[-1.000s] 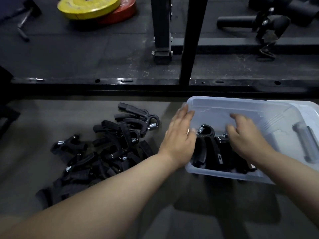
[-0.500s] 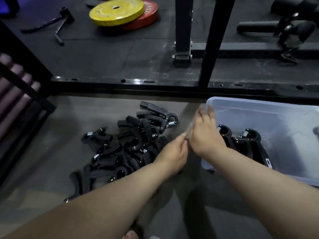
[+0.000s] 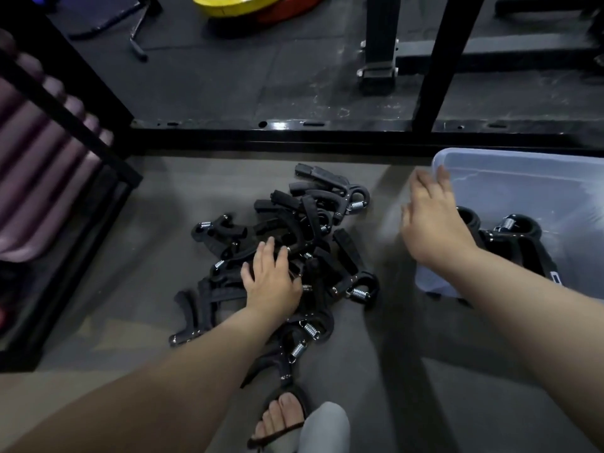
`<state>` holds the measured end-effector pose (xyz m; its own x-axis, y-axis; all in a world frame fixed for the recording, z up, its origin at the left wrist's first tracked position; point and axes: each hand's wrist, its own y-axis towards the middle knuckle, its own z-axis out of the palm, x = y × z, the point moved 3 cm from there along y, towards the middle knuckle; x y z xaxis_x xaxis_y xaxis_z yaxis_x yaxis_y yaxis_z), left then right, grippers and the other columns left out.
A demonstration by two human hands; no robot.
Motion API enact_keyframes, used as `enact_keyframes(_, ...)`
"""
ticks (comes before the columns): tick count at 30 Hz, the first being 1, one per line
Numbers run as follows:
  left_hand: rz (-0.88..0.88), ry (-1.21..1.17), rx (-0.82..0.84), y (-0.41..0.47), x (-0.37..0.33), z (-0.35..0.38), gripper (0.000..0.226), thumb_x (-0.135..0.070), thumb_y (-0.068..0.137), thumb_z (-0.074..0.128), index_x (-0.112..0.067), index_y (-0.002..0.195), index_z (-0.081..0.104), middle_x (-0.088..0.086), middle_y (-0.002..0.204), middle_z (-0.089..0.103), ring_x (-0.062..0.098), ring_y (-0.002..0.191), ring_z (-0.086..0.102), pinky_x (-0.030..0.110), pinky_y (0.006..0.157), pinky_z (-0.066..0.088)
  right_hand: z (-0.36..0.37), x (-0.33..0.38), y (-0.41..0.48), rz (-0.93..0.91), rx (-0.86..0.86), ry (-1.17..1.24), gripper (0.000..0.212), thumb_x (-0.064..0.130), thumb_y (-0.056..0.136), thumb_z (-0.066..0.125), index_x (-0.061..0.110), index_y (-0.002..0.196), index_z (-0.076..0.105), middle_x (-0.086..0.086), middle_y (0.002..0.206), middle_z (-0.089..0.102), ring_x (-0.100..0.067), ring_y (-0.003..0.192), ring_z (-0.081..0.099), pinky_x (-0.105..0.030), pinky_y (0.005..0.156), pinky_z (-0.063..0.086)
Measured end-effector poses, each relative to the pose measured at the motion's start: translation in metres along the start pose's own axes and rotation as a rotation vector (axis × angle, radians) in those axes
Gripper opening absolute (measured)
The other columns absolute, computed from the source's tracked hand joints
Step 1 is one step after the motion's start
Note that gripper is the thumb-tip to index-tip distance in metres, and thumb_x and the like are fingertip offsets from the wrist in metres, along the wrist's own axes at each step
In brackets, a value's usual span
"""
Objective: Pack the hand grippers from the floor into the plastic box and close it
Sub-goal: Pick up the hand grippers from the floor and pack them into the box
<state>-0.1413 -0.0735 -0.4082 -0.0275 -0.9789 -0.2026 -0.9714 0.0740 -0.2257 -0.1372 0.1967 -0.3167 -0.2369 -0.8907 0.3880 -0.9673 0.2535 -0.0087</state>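
Already in box (image 3: pixel 523 188), perhaps three hand grippers (image 3: pixel 518 232); left hand (image 3: pixel 271 282), right hand (image 3: pixel 434 223) spread, empty.

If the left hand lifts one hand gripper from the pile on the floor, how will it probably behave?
Probably stiff: the hand grippers look like moulded black handles joined by a metal spring. It may snag and drag neighbours, because the hooked handles lie interlocked under the left hand. Rolling seems unlikely, given the angular shape.
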Motion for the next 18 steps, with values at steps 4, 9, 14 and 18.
enact_keyframes(4,-0.085,-0.009,-0.041,0.015,-0.008,0.004,0.075,-0.045,0.091,0.054,-0.024,0.154,0.02,0.002,0.164,-0.008,0.022,0.15,-0.01,0.052,0.117,0.001,0.002,-0.001,0.001,0.02,-0.018,0.025,0.055,0.013,0.101,0.034,0.001,0.152,0.02,-0.007,0.162,0.011,-0.025,0.15,-0.012,-0.033,0.12,-0.002)
enact_keyframes(9,-0.124,-0.114,-0.166,0.04,-0.034,-0.008,0.067,-0.028,0.089,0.053,-0.016,0.15,0.029,0.011,0.161,0.009,0.028,0.149,0.002,0.053,0.119,0.002,0.003,-0.004,0.002,0.026,-0.033,0.075,0.053,0.015,0.102,0.034,0.003,0.152,0.023,-0.002,0.163,0.01,-0.017,0.149,-0.015,-0.023,0.113,-0.007)
enact_keyframes(14,0.185,-0.133,-0.271,0.097,-0.065,-0.039,0.058,-0.022,0.086,0.054,-0.019,0.142,0.042,0.006,0.158,0.024,0.025,0.147,0.014,0.045,0.118,0.005,0.005,-0.005,0.003,0.007,-0.049,0.116,0.054,0.016,0.102,0.038,0.005,0.152,0.024,-0.002,0.163,0.013,-0.015,0.149,-0.014,-0.02,0.113,-0.008)
enact_keyframes(18,0.305,0.015,-0.071,0.148,-0.092,-0.04,0.053,-0.024,0.093,0.05,-0.024,0.144,0.039,0.001,0.164,0.011,0.021,0.151,0.001,0.043,0.121,0.007,0.004,-0.007,0.002,-0.003,-0.06,0.108,0.054,0.017,0.101,0.04,0.006,0.152,0.026,-0.001,0.162,0.016,-0.013,0.149,-0.014,-0.021,0.114,-0.005)
